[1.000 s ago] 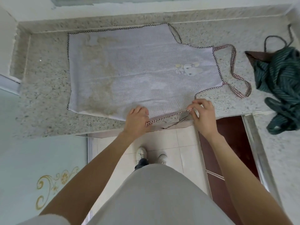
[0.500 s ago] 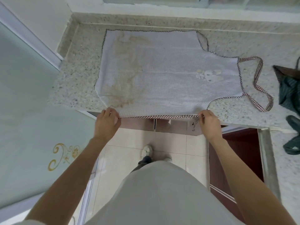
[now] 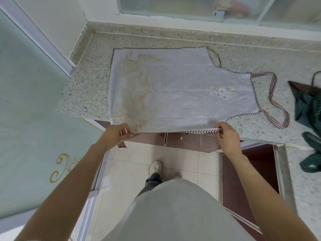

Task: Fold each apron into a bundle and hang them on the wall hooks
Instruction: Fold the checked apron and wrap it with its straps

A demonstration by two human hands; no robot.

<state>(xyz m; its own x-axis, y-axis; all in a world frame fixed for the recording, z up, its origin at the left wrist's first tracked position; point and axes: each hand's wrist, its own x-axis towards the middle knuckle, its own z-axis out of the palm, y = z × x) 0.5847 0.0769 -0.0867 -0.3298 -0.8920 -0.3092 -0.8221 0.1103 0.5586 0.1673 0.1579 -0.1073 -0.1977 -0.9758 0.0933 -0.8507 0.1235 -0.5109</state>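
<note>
Basically first fold on the checked apron [image 3: 177, 87]: both hands [image 3: 116, 135] [image 3: 227, 136] pinching its near hem at the worktop [image 3: 83, 94] edge, next needs lifting it toward the far side.

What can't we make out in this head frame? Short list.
- Wall hooks: none in the head view.
- Dark green apron: cut off by the right edge, crumpled; shape unclear.
- Waist tie of the checked apron: mostly hidden under the hem pinched by the left hand and right hand.
- Objects behind the frosted window: blurred by the glass.
- Cabinet fronts: hidden by the countertop overhang and apron.
</note>
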